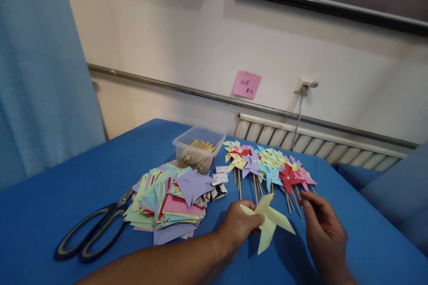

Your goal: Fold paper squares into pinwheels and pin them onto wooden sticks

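Observation:
My left hand (239,225) pinches a pale yellow paper pinwheel (267,218) at its middle, thumb on top. The blades are folded in and no stick shows on it. To its right, my right hand (324,231) is apart from the pinwheel, thumb and forefinger drawn together; anything between them is too small to make out. Beyond both hands lie several finished pinwheels (252,164) on thin wooden sticks, in yellow, purple, blue, red and pink. Left of my left hand is a pile of cut coloured paper (167,200), with a purple sheet (194,185) on top.
Large dark-handled scissors (95,229) lie left of the paper, blades partly under it. A clear plastic box (199,147) of wooden sticks stands behind the pile. Small white boxes (220,180) sit beside it, one open with dark bits inside. A blue cloth (43,213) covers the table.

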Available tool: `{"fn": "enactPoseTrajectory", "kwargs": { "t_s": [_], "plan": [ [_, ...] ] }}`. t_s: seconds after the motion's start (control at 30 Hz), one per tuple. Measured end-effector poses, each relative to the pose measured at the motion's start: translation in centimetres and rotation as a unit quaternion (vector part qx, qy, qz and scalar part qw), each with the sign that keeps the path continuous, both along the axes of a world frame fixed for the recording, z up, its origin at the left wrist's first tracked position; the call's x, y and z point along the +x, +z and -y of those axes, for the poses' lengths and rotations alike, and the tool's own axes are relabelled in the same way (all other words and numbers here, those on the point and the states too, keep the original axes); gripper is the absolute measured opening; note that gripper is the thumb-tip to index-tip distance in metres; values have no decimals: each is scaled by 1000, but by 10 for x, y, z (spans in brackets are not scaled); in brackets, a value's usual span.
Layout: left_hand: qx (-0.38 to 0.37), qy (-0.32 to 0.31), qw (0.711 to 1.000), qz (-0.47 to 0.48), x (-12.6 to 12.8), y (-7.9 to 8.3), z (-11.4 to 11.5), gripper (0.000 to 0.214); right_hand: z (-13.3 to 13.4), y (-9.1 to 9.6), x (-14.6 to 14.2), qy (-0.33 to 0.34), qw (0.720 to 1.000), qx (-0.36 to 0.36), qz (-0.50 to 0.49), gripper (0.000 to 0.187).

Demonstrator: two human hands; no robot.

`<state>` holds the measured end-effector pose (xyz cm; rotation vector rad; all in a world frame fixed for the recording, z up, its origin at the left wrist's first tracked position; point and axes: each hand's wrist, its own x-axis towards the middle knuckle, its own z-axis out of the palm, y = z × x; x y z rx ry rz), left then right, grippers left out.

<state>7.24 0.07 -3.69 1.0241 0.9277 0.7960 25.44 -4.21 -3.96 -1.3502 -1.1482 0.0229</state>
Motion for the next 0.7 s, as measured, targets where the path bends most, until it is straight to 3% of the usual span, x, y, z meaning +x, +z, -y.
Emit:
{"fn": "enactPoseTrajectory", "kwargs": {
  "t_s": [0.13, 0.3, 0.5, 0.6, 0.7],
  "plan": [
    [3, 14, 1000, 0, -1, -1, -2, 12, -12, -13, 1, 42, 997, -68, -20, 24],
    [14, 15, 1000, -6, 0, -2, -2, 10, -16, -25, -12, 123, 987, -100, 10, 21],
    [28, 24, 999, -22, 3, -3, -2, 11, -21, -30, 2, 90, 980, -137, -110, 31],
    [33, 29, 999, -23, 4, -4, -2, 11, -28, -17, 2, 51, 987, -72, -135, 36],
    [26, 28, 999, -14, 8, -9, 0, 14, -43, 21, -21, 68, 997, -15, -15, 28]
  ]
}}
